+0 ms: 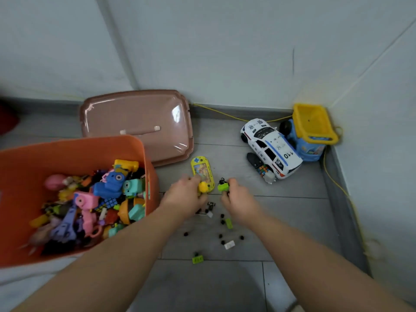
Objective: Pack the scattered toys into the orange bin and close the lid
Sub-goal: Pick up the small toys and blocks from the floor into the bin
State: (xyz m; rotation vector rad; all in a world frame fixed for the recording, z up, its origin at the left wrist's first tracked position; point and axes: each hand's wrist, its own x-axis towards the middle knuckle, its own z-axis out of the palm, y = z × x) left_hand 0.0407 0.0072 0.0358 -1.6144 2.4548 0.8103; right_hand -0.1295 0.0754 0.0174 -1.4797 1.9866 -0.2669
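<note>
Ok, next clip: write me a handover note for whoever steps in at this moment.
Hands: the left hand grips a yellow piece at the near end of the game; the right hand pinches a green brick.
Done: the bin is open and partly filled; the lid lies on the floor behind it.
To do: pack the game, police car, truck, cube and small bricks, then close the lid.

A thin yellow cord (219, 113) runs along the grey skirting (247, 111), between pale wall (225, 52) and grey floor tiles (292, 221).
</note>
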